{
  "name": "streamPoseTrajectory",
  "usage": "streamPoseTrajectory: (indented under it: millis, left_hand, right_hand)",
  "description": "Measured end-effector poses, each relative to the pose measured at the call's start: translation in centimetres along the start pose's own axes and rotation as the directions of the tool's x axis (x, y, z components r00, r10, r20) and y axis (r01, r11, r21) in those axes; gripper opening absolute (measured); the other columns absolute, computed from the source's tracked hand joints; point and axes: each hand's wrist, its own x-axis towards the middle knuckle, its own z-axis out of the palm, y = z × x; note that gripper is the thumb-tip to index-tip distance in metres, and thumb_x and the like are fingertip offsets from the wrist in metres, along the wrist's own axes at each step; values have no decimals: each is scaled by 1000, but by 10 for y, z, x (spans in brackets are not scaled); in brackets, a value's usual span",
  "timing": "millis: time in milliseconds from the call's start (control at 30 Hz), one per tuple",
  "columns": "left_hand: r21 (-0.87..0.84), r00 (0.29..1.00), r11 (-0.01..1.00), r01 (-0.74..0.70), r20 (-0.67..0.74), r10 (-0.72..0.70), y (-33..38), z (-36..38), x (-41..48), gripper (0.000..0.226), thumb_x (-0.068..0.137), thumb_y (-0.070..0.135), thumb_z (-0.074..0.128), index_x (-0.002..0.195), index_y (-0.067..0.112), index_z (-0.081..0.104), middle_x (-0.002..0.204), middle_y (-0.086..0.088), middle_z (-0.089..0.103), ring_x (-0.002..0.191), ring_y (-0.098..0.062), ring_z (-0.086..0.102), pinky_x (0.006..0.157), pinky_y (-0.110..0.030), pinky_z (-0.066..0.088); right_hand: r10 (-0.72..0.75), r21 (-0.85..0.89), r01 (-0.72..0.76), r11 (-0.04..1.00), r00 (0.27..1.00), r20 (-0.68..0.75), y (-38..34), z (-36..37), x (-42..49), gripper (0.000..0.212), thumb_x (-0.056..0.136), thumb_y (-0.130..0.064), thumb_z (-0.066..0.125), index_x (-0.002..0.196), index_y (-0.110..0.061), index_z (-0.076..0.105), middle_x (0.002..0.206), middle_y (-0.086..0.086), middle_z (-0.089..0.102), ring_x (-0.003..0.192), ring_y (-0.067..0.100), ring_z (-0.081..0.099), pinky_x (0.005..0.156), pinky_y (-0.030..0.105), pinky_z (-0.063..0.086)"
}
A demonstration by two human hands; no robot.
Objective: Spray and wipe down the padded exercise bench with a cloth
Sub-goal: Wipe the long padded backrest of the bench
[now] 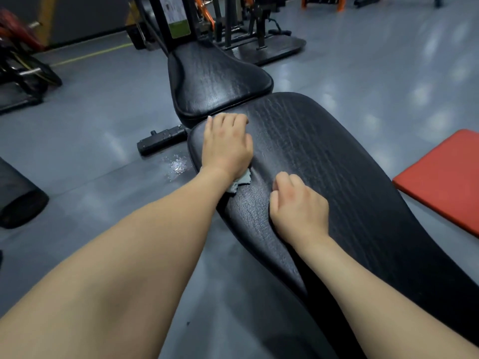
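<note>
Grey, glossy gym floor (363, 73) all round. Long black padded bench back with cracked leather-like cover (324, 151) runs from the near right corner toward the middle; taken as landmark.

Black and orange steel machine frames (233, 22) stand well beyond the pad's far end. Smaller black padded bench seat (215, 81) sits just past that far end, nearly touching it. Flat red rectangular mat (445, 177) lies on the floor near the pad's right edge. Black padded roller (18, 200) lies well off to the pad's left.

Left hand (226, 146) lies flat at the pad's far left end, fingers straight and together, pressing down on the cloth. Right hand (298, 208) rests on the pad's middle, fingers curled under in a loose fist, nothing seen in it.

Wet glistening patch (177, 164) on the floor just beside the pad's left edge. Crumpled grey-blue cloth (242, 180) on the pad, mostly hidden under the left palm, a corner showing at the wrist.
</note>
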Motion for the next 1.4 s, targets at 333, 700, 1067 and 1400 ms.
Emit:
streamPoseTrajectory:
  millis: [333, 700, 1067, 1400]
  left_hand:
    - [-189, 997, 981, -37, 62, 50, -6, -48, -85, 46, 92, 27, 42, 131, 9, 58, 134, -8, 58, 133, -28, 45, 114, -45, 34]
    - [118, 903, 990, -82, 429, 23, -43, -24, -40, 65, 107, 53, 12, 164, 23, 5, 171, 3, -1, 157, -14, -7, 127, -39, -6]
    - [28, 905, 996, 79, 417, -84, -9, -37, -101, 63, 107, 51, 13, 164, 25, 7, 171, 6, -4, 156, -14, -11, 126, -37, -7]
    - [82, 897, 988, 131, 416, -154, -48, -22, -25, 61, 108, 50, 12, 164, 26, 7, 172, 3, -1, 157, -18, -11, 126, -40, -10]
  right_hand:
    - [22, 47, -21, 999, 1000, -16, -3, -2, -4, 14, 94, -26, 43, 96, -17, 53, 92, 6, 59, 79, 37, 63, 58, 35, 33]
    - [17, 40, -17, 999, 1000, -4, -2, -1, -1, 15, 96, -29, 39, 97, -20, 51, 93, 3, 57, 80, 35, 61, 60, 37, 40]
    - [15, 64, -14, 998, 1000, -13, 0, 0, -2, 13, 97, -27, 41, 98, -19, 51, 95, 5, 58, 83, 36, 61, 63, 39, 43]
    - [0, 87, 6, 996, 998, -63, 4, 4, -1, 13, 96, -26, 44, 99, -19, 54, 96, 7, 61, 80, 39, 61, 62, 40, 42]
